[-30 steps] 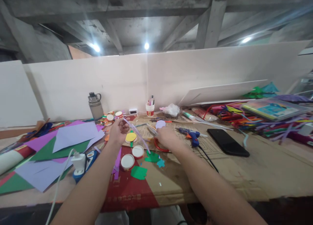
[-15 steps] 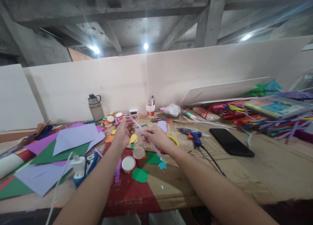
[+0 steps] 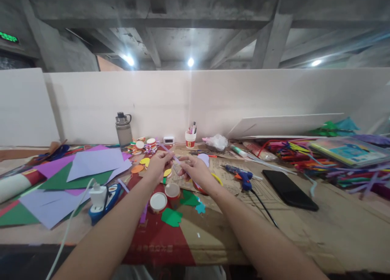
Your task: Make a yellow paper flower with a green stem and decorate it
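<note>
A thin lilac paper strip [image 3: 165, 148] runs between my two hands above the middle of the table. My left hand [image 3: 160, 165] pinches it with closed fingertips. Close beside it, my right hand [image 3: 196, 171] has its fingers bent around the same strip. Below the hands are two small round tubs, one with a white top [image 3: 158, 201] and one with a greyish top [image 3: 172, 190]. Green paper pieces [image 3: 172, 217] and a turquoise paper flower [image 3: 200, 207] lie nearby. Behind my right hand shows part of a lilac paper shape [image 3: 203, 159].
A blue glue gun [image 3: 245, 179] with a black cord and a black phone [image 3: 289, 189] lie to the right. Coloured paper sheets [image 3: 94, 164], a power strip with a plug [image 3: 105, 203] and a bottle [image 3: 123, 130] are left. A pen cup [image 3: 190, 140] stands behind.
My hands have come closer together on the strip, and my left fingers have closed more. The strip's lower end no longer hangs in sight below my right hand. The view has shifted slightly.
</note>
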The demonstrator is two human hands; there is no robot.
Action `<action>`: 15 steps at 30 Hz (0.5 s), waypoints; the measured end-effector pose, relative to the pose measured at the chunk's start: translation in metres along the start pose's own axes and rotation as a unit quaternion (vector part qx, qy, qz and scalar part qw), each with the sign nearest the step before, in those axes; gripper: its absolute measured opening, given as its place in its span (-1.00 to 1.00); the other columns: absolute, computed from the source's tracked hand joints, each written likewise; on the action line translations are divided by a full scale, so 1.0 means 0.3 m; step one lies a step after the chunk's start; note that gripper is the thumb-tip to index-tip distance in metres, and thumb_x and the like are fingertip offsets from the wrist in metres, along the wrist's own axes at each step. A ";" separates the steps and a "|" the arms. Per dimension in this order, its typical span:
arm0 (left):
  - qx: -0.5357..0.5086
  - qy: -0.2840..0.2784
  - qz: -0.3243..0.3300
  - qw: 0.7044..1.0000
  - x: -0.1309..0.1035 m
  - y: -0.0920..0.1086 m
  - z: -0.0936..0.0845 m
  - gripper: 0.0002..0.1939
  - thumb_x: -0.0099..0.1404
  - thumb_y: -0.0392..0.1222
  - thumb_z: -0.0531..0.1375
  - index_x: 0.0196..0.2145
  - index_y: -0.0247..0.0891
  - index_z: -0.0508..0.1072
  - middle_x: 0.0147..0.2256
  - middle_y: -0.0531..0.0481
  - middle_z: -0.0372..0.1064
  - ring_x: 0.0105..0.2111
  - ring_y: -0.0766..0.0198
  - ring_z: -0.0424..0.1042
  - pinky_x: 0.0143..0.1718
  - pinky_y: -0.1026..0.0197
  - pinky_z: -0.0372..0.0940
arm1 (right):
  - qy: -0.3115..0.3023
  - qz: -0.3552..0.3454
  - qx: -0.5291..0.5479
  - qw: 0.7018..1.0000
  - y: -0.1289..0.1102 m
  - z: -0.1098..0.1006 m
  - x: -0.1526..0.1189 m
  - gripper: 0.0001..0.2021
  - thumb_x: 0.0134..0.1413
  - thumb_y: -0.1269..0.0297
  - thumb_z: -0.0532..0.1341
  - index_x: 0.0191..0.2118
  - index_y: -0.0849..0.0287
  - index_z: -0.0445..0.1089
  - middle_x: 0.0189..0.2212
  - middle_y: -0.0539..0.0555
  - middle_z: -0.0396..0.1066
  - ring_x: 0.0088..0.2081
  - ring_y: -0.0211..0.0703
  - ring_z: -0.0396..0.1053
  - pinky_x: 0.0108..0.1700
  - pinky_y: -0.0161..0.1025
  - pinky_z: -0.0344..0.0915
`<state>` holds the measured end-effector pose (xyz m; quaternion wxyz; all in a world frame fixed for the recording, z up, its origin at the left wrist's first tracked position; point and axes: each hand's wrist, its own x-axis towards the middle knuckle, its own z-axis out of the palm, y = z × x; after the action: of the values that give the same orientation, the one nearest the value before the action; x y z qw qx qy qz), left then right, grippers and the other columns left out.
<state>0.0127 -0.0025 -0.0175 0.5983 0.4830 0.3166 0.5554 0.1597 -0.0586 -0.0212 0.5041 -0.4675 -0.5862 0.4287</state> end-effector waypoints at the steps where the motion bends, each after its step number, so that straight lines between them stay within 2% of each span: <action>1: -0.017 0.016 -0.007 1.000 0.002 0.002 -0.003 -0.72 -0.08 -0.16 0.43 -0.52 -0.37 0.44 -0.62 0.09 0.32 -0.65 0.51 0.24 -0.60 0.44 0.17 | 0.000 -0.001 0.012 1.000 -0.004 -0.002 -0.002 -0.78 0.08 0.36 0.16 -0.12 0.14 0.37 -0.58 -0.07 0.43 -0.66 -0.33 0.27 -0.59 -0.38 0.24; 3: -0.050 0.046 -0.021 0.997 0.005 0.008 -0.009 -0.75 -0.06 -0.22 0.42 -0.50 -0.37 0.44 -0.59 0.09 0.34 -0.65 0.51 0.26 -0.60 0.44 0.19 | -0.017 -0.008 0.043 0.999 -0.010 -0.007 -0.009 -0.74 0.06 0.36 0.16 -0.09 0.14 0.35 -0.56 -0.06 0.44 -0.63 -0.33 0.28 -0.57 -0.38 0.25; 6: -0.084 0.071 -0.031 0.993 0.010 0.016 -0.016 -0.78 -0.01 -0.25 0.40 -0.49 -0.36 0.42 -0.59 0.09 0.34 -0.66 0.51 0.27 -0.63 0.45 0.17 | -0.074 -0.023 0.103 0.992 -0.019 -0.018 -0.023 -0.79 0.02 0.33 0.17 -0.18 0.16 0.40 -0.47 -0.01 0.47 -0.54 -0.32 0.34 -0.49 -0.37 0.29; 8: -0.100 0.070 -0.039 0.992 0.014 0.019 -0.019 -0.78 0.03 -0.24 0.38 -0.50 -0.35 0.40 -0.61 0.09 0.33 -0.67 0.50 0.26 -0.66 0.45 0.14 | -0.126 -0.034 0.126 0.983 -0.028 -0.026 -0.032 -0.79 -0.04 0.35 0.19 -0.22 0.16 0.43 -0.33 0.04 0.50 -0.43 -0.29 0.40 -0.41 -0.34 0.33; 11: -0.127 0.061 -0.056 0.988 0.019 0.019 -0.021 -0.78 0.07 -0.24 0.36 -0.52 -0.35 0.38 -0.63 0.09 0.32 -0.69 0.48 0.26 -0.69 0.43 0.13 | -0.184 -0.056 0.101 0.976 -0.041 -0.031 -0.042 -0.71 -0.15 0.42 0.20 -0.21 0.11 0.46 -0.17 0.04 0.49 -0.25 -0.22 0.44 -0.27 -0.29 0.37; 13: -0.138 0.058 -0.060 0.987 0.021 0.019 -0.021 -0.79 0.08 -0.26 0.35 -0.52 -0.35 0.37 -0.63 0.09 0.32 -0.69 0.49 0.25 -0.69 0.44 0.13 | -0.184 -0.068 0.066 0.978 -0.044 -0.025 -0.044 -0.72 -0.15 0.40 0.22 -0.22 0.09 0.48 -0.21 0.03 0.50 -0.23 -0.20 0.44 -0.23 -0.26 0.37; 15: -0.146 0.057 -0.058 0.986 0.022 0.019 -0.022 -0.80 0.09 -0.29 0.34 -0.52 -0.35 0.37 -0.63 0.09 0.31 -0.69 0.51 0.25 -0.69 0.46 0.10 | -0.148 -0.077 0.032 0.986 -0.043 -0.017 -0.042 -0.80 -0.11 0.34 0.23 -0.27 0.11 0.50 -0.32 0.03 0.51 -0.31 -0.21 0.43 -0.27 -0.26 0.36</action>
<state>0.0057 0.0049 -0.0133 0.6745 0.3384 0.2933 0.5869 0.1638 -0.0734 -0.0105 0.4582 -0.3362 -0.6745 0.4712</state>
